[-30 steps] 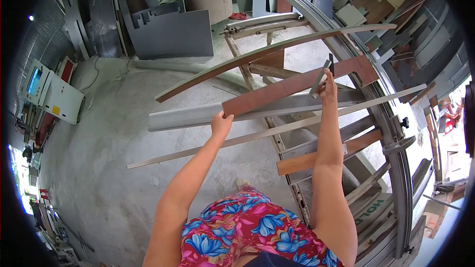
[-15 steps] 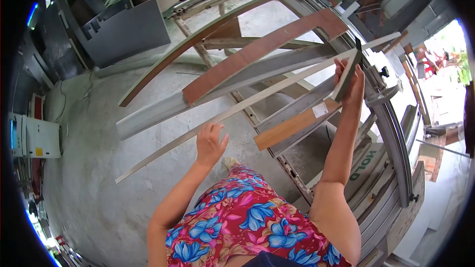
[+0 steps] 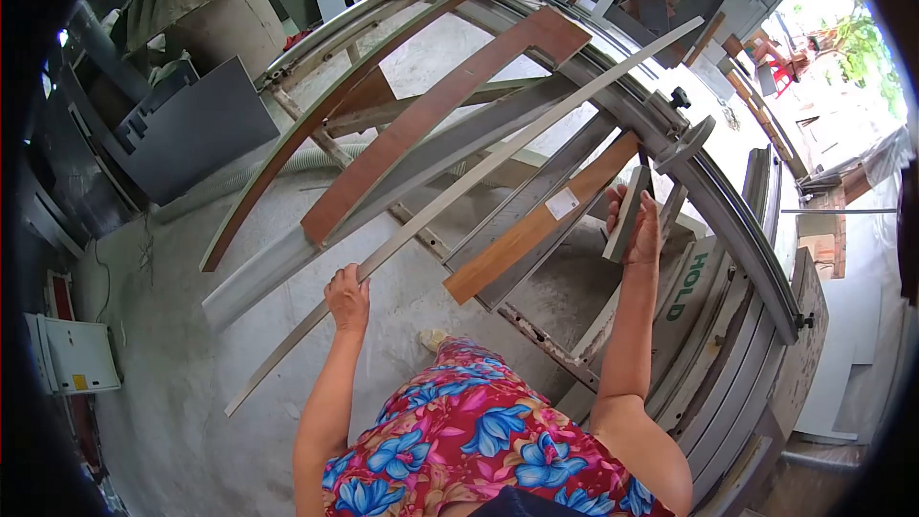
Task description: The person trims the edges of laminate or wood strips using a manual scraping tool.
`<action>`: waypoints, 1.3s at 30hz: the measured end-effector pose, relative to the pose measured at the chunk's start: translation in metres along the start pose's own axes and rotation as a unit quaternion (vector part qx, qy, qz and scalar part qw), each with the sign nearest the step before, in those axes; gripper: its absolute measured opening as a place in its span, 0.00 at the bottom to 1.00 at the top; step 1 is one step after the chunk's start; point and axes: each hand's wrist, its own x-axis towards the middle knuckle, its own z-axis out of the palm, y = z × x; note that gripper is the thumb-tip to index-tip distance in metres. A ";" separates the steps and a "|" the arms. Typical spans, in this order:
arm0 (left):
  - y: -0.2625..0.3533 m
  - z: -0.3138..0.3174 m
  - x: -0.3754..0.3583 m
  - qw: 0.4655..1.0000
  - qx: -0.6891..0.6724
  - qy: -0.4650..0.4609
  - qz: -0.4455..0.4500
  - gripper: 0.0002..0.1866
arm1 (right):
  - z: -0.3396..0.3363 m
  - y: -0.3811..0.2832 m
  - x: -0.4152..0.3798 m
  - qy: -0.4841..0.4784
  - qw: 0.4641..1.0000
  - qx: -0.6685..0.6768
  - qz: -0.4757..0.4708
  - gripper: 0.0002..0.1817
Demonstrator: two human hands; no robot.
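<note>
My left hand (image 3: 347,300) is closed round the lower part of a long, thin pale strip (image 3: 459,196), which slants up to the right across the metal rails. In my right hand (image 3: 645,233) is a short grey-edged board piece (image 3: 626,213), held upright between thumb and fingers. Just left of that hand, an orange-brown wooden board (image 3: 522,235) with a white label (image 3: 562,203) lies on the metal rails. Beyond the strip rest a wide reddish-brown board (image 3: 421,129) and a longer, narrow brown-edged board (image 3: 316,124).
A metal sliding rail (image 3: 708,191) with a black knob (image 3: 680,97) curves along the right. Boards marked HOLD (image 3: 687,287) lean below it. Dark panels (image 3: 201,129) stand at the left, above a white box (image 3: 81,354) on the concrete floor.
My left hand has moved left and closed on the pale strip. My right hand has come lower with the short board piece, uncovering more of the labelled board. The camera view has shifted.
</note>
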 end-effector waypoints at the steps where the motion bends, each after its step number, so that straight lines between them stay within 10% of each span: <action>1: -0.002 0.000 0.000 1.000 -0.019 -0.014 -0.008 0.23 | 0.002 0.003 0.000 -0.009 1.000 0.001 0.008 0.23; 15: 0.043 -0.111 -0.054 0.981 -0.162 -0.056 0.088 0.17 | 0.064 0.087 0.049 -0.107 0.984 0.038 0.133 0.27; 28: 0.036 -0.236 -0.154 0.992 -0.117 0.020 0.032 0.22 | 0.194 0.078 -0.049 -0.200 0.972 0.078 -0.095 0.33; 36: 0.009 -0.299 -0.320 0.903 0.119 0.367 -0.192 0.34 | 0.342 0.108 -0.155 -0.364 0.904 0.213 0.062 0.33; 39: -0.012 -0.294 -0.411 0.706 0.192 0.596 -0.332 0.43 | 0.387 0.140 -0.208 -0.403 0.866 0.265 0.131 0.36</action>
